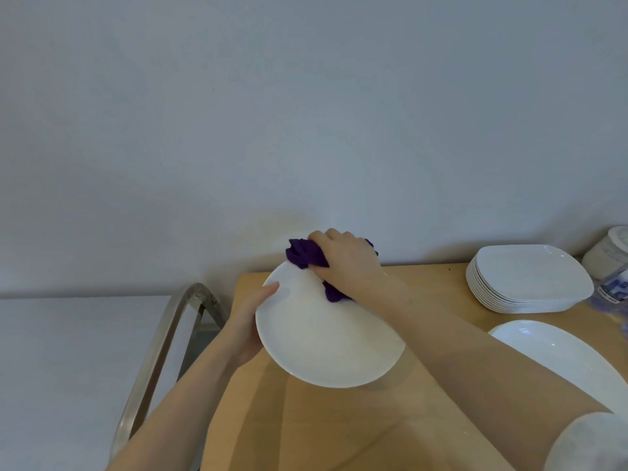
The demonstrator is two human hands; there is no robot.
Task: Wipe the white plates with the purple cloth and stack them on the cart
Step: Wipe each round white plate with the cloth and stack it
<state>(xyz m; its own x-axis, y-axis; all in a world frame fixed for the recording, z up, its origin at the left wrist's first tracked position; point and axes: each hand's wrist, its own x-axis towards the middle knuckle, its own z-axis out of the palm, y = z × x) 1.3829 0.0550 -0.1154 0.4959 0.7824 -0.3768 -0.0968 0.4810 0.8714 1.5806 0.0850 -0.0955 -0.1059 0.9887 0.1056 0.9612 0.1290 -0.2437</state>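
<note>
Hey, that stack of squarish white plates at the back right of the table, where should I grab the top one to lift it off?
Take the top plate of the stack by its raised rim at the near left corner, coming from the front-left over bare table. The upturned rim probably gives fingers a lip, and a white container crowds the stack's right side.

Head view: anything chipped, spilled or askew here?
Nothing stands out. The held plate looks whole, the cloth is on its far rim, and the stack of plates sits even on the table.

- My left hand (249,326) holds a round white plate (326,338) tilted above the wooden surface (339,433).
- My right hand (346,263) presses the purple cloth (304,254) on its far rim.
</note>
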